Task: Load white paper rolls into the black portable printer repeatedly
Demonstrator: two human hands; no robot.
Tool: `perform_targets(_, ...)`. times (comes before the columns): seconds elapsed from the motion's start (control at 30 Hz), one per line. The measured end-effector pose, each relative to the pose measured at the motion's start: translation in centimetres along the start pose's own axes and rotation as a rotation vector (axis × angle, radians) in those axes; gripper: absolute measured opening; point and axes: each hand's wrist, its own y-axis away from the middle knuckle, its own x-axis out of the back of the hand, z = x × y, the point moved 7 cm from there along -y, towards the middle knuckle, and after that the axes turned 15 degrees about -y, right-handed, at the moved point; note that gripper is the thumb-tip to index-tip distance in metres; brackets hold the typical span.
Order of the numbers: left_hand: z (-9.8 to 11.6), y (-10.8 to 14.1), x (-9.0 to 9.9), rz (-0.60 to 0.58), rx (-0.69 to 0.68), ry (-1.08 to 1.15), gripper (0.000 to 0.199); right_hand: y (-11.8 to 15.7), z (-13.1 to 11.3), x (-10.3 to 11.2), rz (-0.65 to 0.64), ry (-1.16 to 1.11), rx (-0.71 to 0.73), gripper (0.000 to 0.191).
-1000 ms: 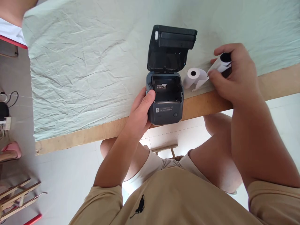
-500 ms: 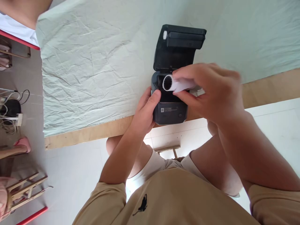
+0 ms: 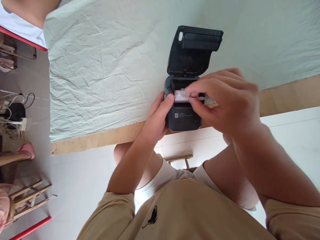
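A black printer (image 3: 183, 120) lies at the near edge of the cloth-covered table, its lid (image 3: 190, 60) standing open on the far side. My left hand (image 3: 159, 116) grips the printer's left side, with the thumb on its rim. Inside the compartment is a white paper roll (image 3: 181, 96), lying crosswise. The thumb and fingertips of my right hand (image 3: 222, 100) pinch the right end of the roll, partly covering it.
A pale green cloth (image 3: 105, 66) covers the table, with a bare wooden edge (image 3: 100, 139) in front. Another person's arm (image 3: 32, 10) reaches in at the top left. Cables (image 3: 12, 126) and a wooden stool (image 3: 31, 196) are on the floor at left.
The paper roll has gone from tilted above the compartment, its hollow end showing, to lying flat inside it. My right hand moved with it, and the view shifted slightly.
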Motion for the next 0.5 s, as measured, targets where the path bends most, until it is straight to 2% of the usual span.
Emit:
perform_targets(0.03, 0.0, 0.0, 0.0, -0.014, -0.006, -0.007, 0.036, 0.3, -0.5, 0.0, 0.021, -0.024, 0.015, 0.024)
perform_targets(0.17, -0.2, -0.1, 0.4, -0.023, 0.019, -0.114, 0.056, 1.2, -1.0, -0.3, -0.039, -0.146, -0.018, 0.016)
perform_targets(0.27, -0.2, -0.1, 0.8, 0.003, 0.022, -0.18, 0.067, 0.9, 0.0, 1.4, 0.122, -0.182, -0.025, 0.017)
perform_targets(0.33, -0.1, -0.1, 0.9, 0.007, 0.008, -0.195, 0.073, 0.3, 0.9, 2.2, 0.18, -0.123, -0.049, 0.034)
perform_targets(0.43, -0.1, -0.1, 0.8, -0.009, -0.006, -0.212, 0.073, -0.3, 2.1, 1.9, 0.074, -0.072, -0.161, 0.061)
perform_targets(0.5, -0.2, 0.0, 0.9, -0.007, -0.006, -0.21, 0.069, 0.1, 2.2, 2.3, 0.107, -0.125, -0.228, 0.059)
